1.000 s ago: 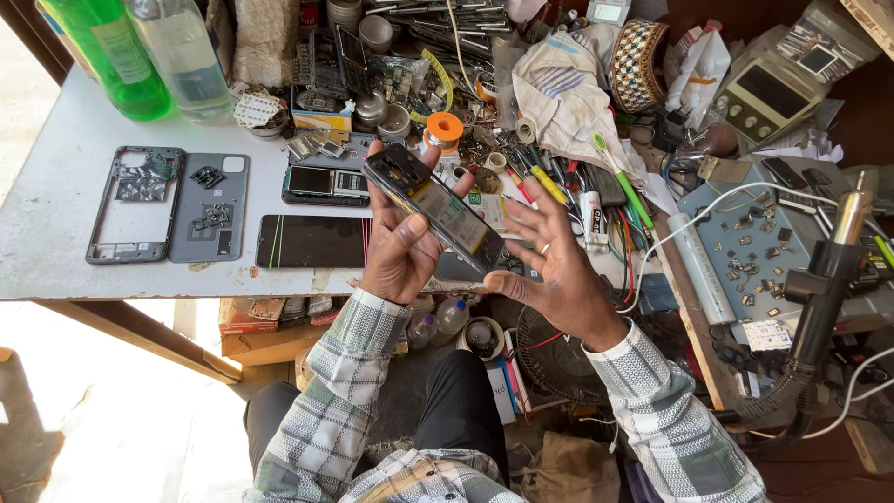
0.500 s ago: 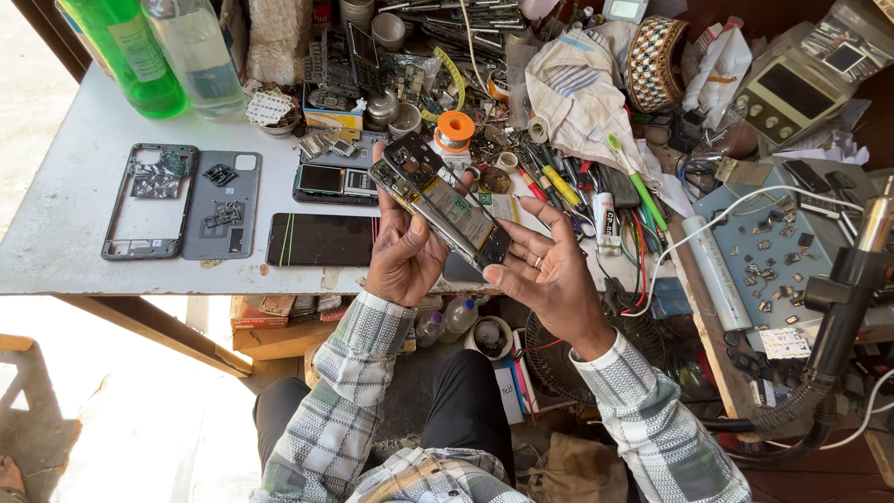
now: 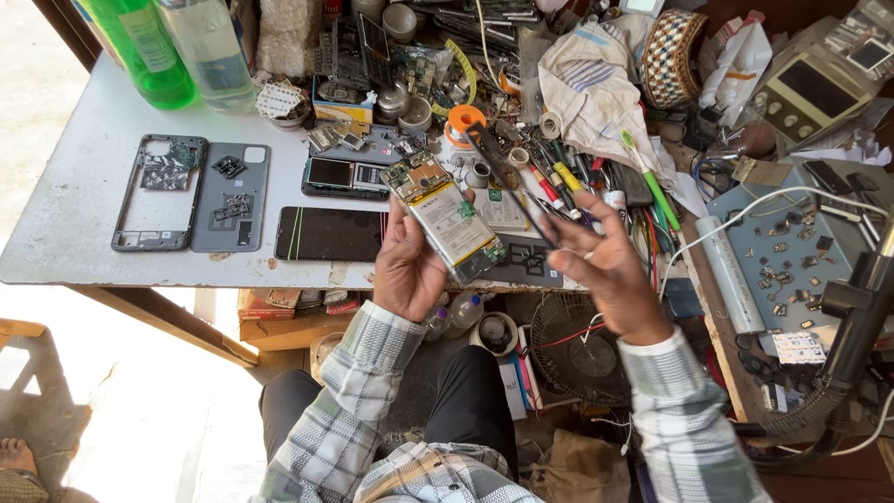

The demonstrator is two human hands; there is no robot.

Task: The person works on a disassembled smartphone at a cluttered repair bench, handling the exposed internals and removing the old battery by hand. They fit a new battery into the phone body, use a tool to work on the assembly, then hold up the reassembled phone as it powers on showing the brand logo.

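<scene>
Whereas both hands clasped the opened phone (image 3: 450,220) half a second ago, now only the left hand (image 3: 410,270) grips it above the counter (image 3: 84,177); the right hand (image 3: 605,270) has come off, pinching black tweezers (image 3: 507,177) just right of the phone.

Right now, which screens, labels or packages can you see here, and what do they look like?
Opened phone: in left hand, battery with pale label.
Black phone screen: flat on table, dark rectangle.
Green bottle: table's far left corner, green label.
Grey meter: far right, dark display.

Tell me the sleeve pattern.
Plaid, grey and white, on both sleeves; head view, the only one.
</scene>
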